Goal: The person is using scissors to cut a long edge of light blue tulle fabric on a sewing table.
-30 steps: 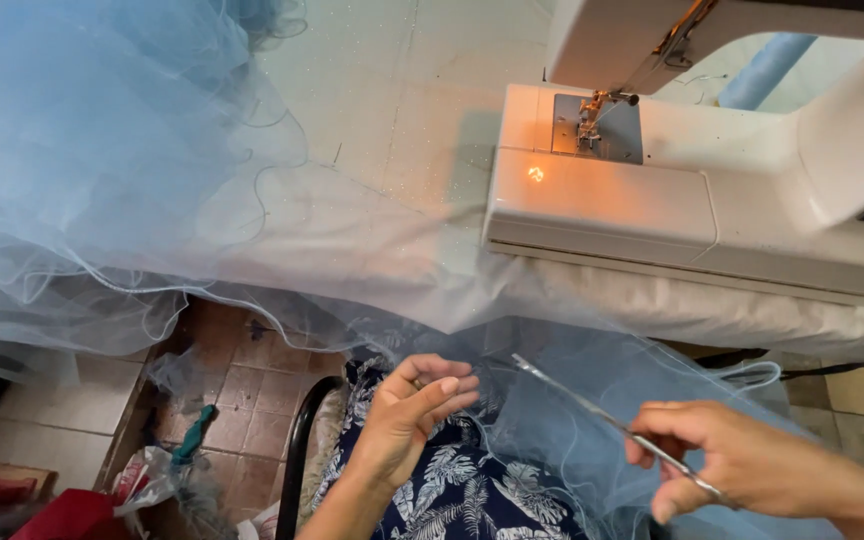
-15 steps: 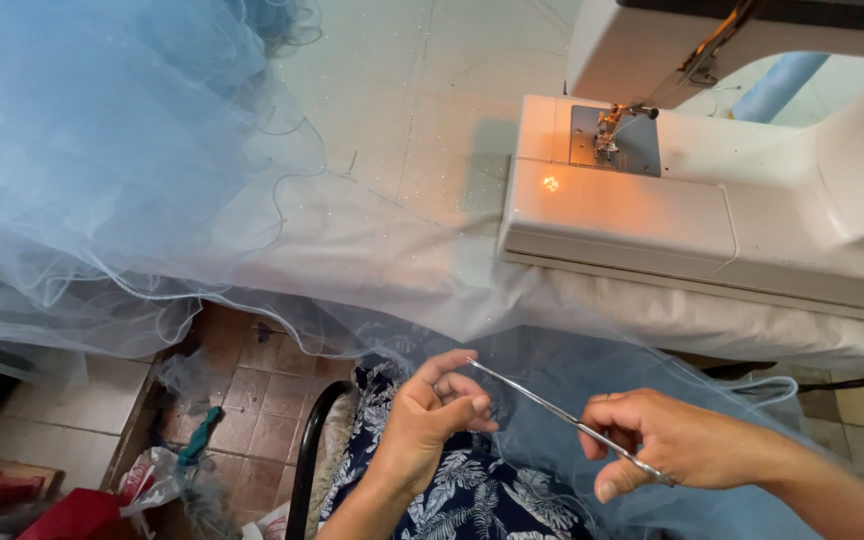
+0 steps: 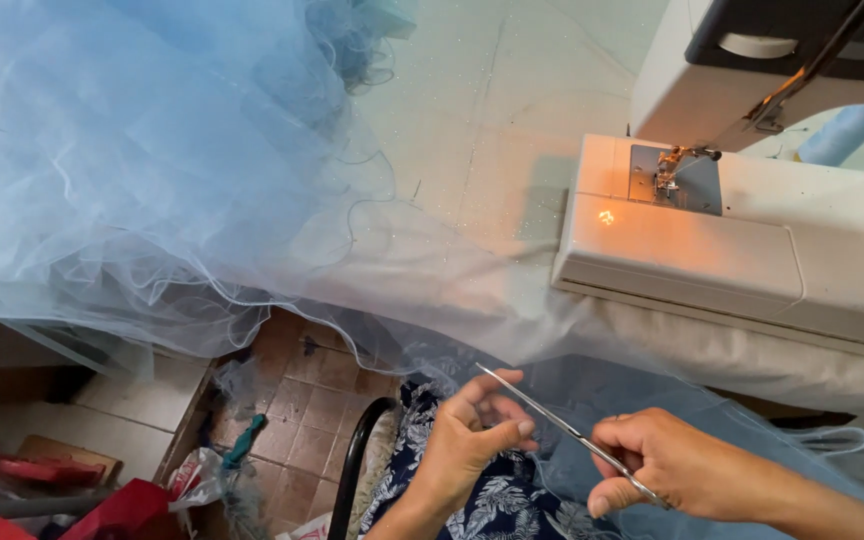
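Observation:
My right hand [image 3: 687, 470] grips a pair of thin metal scissors [image 3: 552, 420] whose blades point up and left. My left hand [image 3: 472, 435] sits just under the blade tips, fingers pinched together on the edge of the pale blue tulle [image 3: 152, 170]; whether a thread is between them I cannot tell. Both hands hover over my lap, below the table's front edge. The tulle spreads over the table and hangs down to my lap.
A white sewing machine [image 3: 752, 240] stands at the right on the white table [image 3: 472, 130], its lamp lit near the needle. Below left lie a tiled floor [image 3: 302, 400], a black chair rim [image 3: 352, 470], red items and a teal-handled tool [image 3: 242, 440].
The view has shifted so the machine sits higher and further right. My hands have come together: the scissors' tips have moved left to my left hand's fingers.

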